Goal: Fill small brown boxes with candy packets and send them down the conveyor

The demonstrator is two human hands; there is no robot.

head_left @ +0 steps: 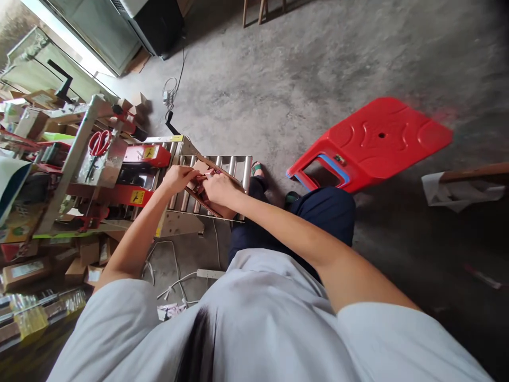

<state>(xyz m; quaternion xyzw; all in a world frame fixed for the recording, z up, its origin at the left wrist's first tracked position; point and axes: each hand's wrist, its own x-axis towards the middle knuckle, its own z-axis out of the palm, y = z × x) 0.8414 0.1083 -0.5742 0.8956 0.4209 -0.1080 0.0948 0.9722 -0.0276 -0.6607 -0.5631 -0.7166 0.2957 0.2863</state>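
Note:
A small open cardboard box (227, 211) sits at a slant on the metal rollers of a short conveyor (247, 172). Both of my hands are at its opening. My left hand (180, 178) reaches in over the left side, its fingers bent and pressed together at the box's upper edge. From the right comes my right hand (221, 190), palm down, with curled fingers over the contents. Small pinkish-red pieces (209, 173) show between the hands. What they are, and what exactly my fingers grip, is too small and covered to make out.
Left of the box stands a red-sided carton-sealing machine (161, 156) with red-handled scissors (99, 143) on top. A red plastic stool (382, 140) is to the right. Cartons (27, 269) pile at the left; cables (175, 265) and a power strip (210, 274) lie on the floor.

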